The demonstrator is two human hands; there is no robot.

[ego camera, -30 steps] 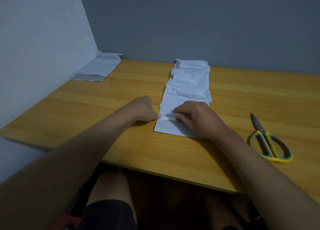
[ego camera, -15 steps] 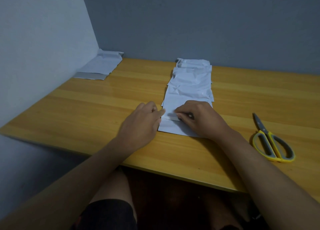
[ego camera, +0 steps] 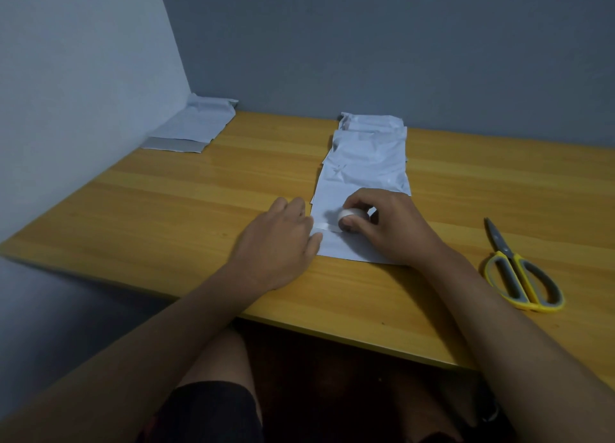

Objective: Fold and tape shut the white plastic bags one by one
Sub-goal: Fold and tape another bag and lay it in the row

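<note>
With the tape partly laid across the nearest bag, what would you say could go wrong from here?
1. The right hand holds the tape roll over the bag; the strip may go on crooked.
2. The left hand presses only the bag's left edge, so it may shift.
3. The scissors lie apart at right; reaching for them may slacken the tape.

My left hand [ego camera: 278, 242] and right hand [ego camera: 391, 227] are bare, with no rings, watch or gloves, and both forearms are uncovered, no sleeve reaching them. Below the table edge I can see my dark shorts [ego camera: 209, 409] ending above bare knees.
</note>
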